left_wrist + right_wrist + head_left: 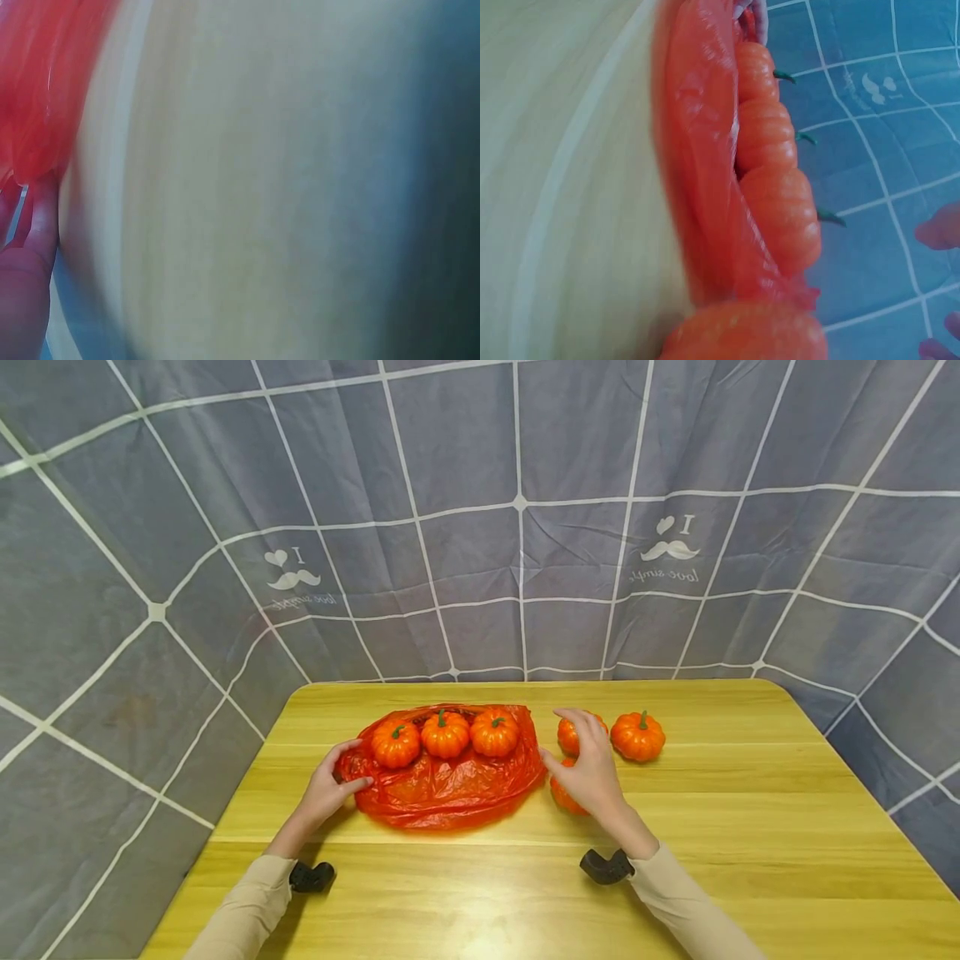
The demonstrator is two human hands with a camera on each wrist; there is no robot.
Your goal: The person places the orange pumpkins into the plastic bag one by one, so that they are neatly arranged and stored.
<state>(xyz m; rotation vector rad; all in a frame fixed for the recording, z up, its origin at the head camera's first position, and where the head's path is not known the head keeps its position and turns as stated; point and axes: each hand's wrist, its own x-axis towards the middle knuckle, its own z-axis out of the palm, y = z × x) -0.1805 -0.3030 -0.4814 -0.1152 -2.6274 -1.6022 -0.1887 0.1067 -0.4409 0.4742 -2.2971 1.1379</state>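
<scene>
A crinkled red plastic bag (450,793) lies flat on the table, with three small orange pumpkins (447,734) in a row on its upper part. At the bag's left edge, my left hand (324,793) holds it between thumb and fingers; the left wrist view shows fingertips (46,187) right at the red plastic (45,97). My right hand (592,770) is just right of the bag, thumb and fingers spread apart and holding nothing. It partly hides two pumpkins, one behind (567,739) and one nearer (566,797). Another pumpkin (638,737) stands to their right.
The wooden table (480,893) has rounded far corners. Behind it and at both sides hangs a grey curtain (465,560) with white grid lines. Each wrist wears a black camera mount (606,867) below a beige sleeve (686,902).
</scene>
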